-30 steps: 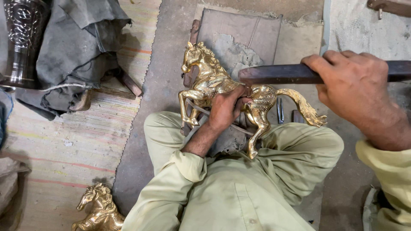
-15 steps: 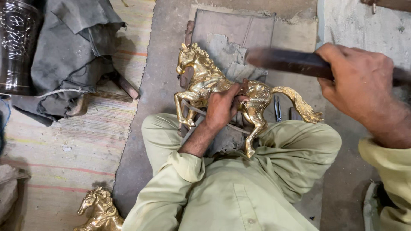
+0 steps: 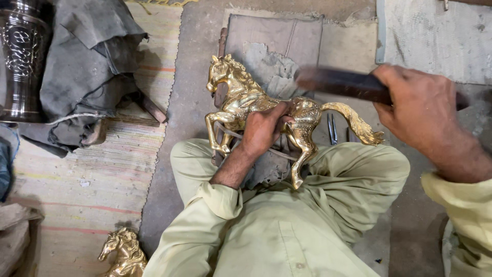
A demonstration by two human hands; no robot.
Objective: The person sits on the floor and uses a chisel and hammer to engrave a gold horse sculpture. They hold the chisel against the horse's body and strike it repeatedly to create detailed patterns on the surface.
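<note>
**A:** Figure: what does each hand hold, and where does the workpiece lie?

**B:** The left hand (image 3: 264,128) has its grip clamped around the midsection of the brass horse (image 3: 246,100), which rests across the seated person's lap, head toward the upper left and tail (image 3: 356,123) to the right, above a worn slab (image 3: 271,38) set on the floor. The right hand (image 3: 420,110) is closed tight on a dark bar-shaped tool (image 3: 338,82), blurred, its far end poised just above the horse's back.

**A:** What surrounds it?

**B:** A second brass horse (image 3: 123,251) stands on the striped mat (image 3: 87,174) at lower left; a dark embossed metal vase (image 3: 20,56) and a grey cloth (image 3: 87,61) lie at upper left. A thin pair of metal prongs (image 3: 332,128) sits just behind the tail.

**A:** What could go wrong from here?

**B:** In my judgement, the fingers of the left hand lie close beneath the tool's path; a misplaced stroke could land on them. The horse is steadied only by one hand and the thighs, so a glancing contact might twist it loose or mar the finished surface. The slender legs and tail look most liable to bend.
</note>
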